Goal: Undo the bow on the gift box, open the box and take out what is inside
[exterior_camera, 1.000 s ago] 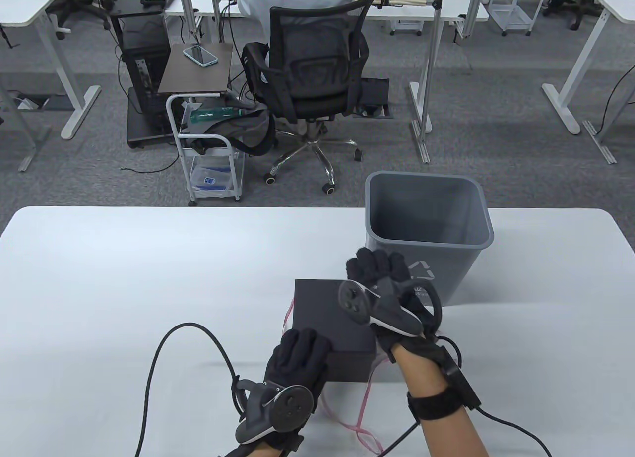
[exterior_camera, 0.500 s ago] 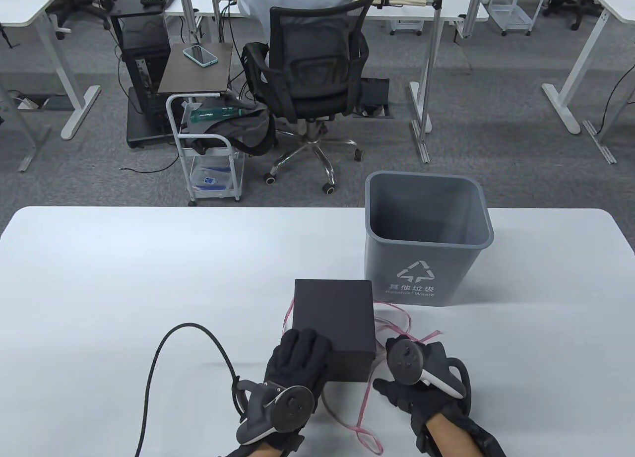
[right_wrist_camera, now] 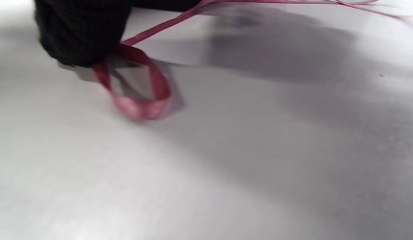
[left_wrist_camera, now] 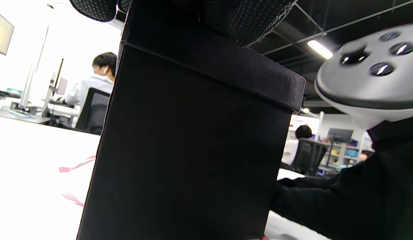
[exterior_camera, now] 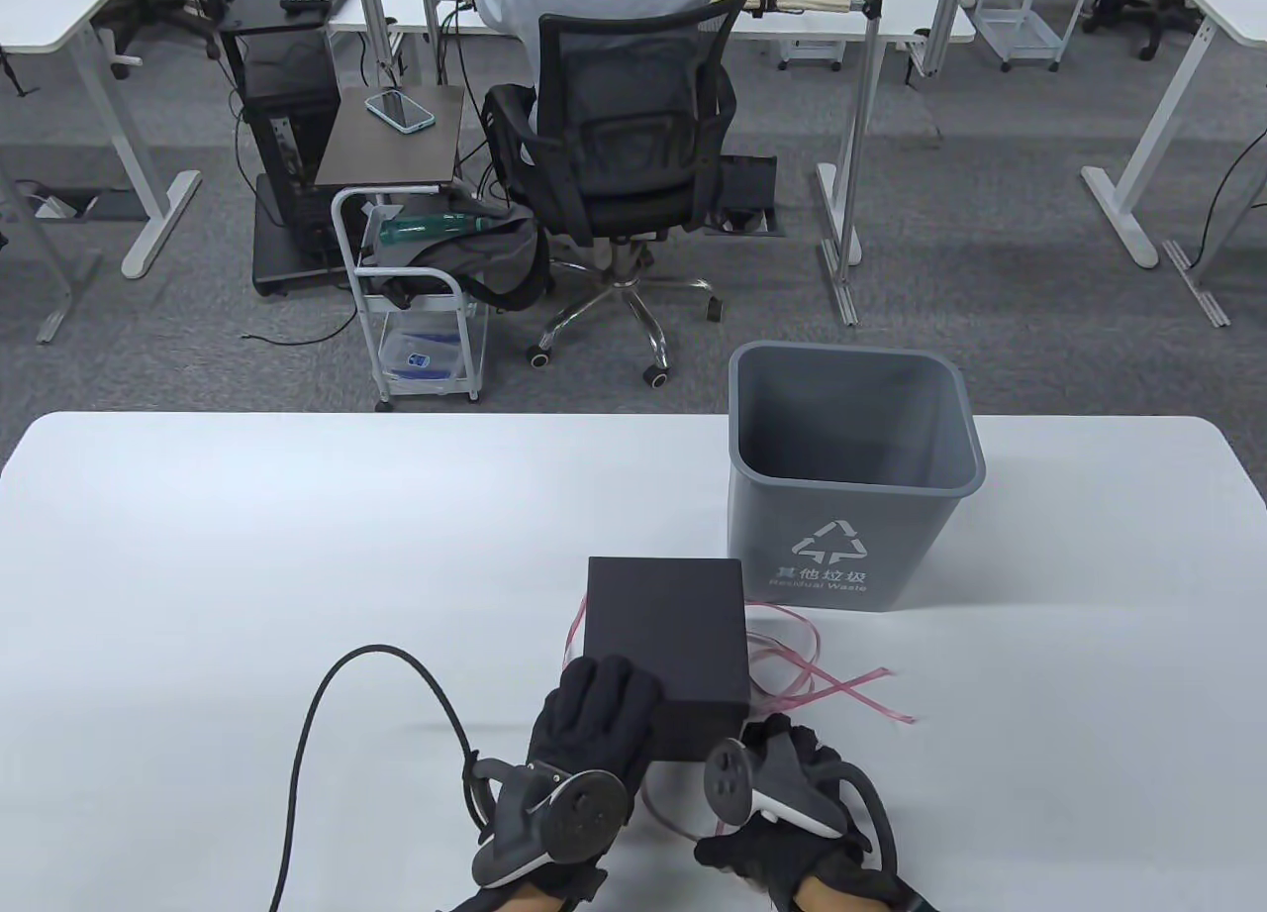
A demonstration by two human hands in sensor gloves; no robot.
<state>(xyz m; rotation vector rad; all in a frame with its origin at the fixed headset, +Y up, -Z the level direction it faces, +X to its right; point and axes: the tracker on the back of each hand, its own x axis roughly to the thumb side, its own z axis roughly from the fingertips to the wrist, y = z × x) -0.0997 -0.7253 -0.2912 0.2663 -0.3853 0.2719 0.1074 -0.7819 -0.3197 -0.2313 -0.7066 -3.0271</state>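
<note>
The black gift box (exterior_camera: pixel 663 625) stands lidded on the white table (exterior_camera: pixel 247 556). My left hand (exterior_camera: pixel 597 692) grips its near-left top corner, and its fingers (left_wrist_camera: pixel 246 16) curl over the lid's edge (left_wrist_camera: pixel 226 66). The pink ribbon (exterior_camera: pixel 827 679) lies untied, with loose strands right of the box and in front of it. My right hand (exterior_camera: pixel 767 818) is low by the box's near-right corner. In the right wrist view its gloved fingers (right_wrist_camera: pixel 79 33) pinch a ribbon loop (right_wrist_camera: pixel 136 100) against the table. The box's contents are hidden.
A grey waste bin (exterior_camera: pixel 851 476) stands just behind and right of the box. A black cable (exterior_camera: pixel 337 694) arcs over the table left of my left hand. People sit at desks beyond the far table edge.
My right hand came back from the box's far right side to its near-right corner. The ribbon strands now trail loose to the right of the box. The left hand stayed put.
</note>
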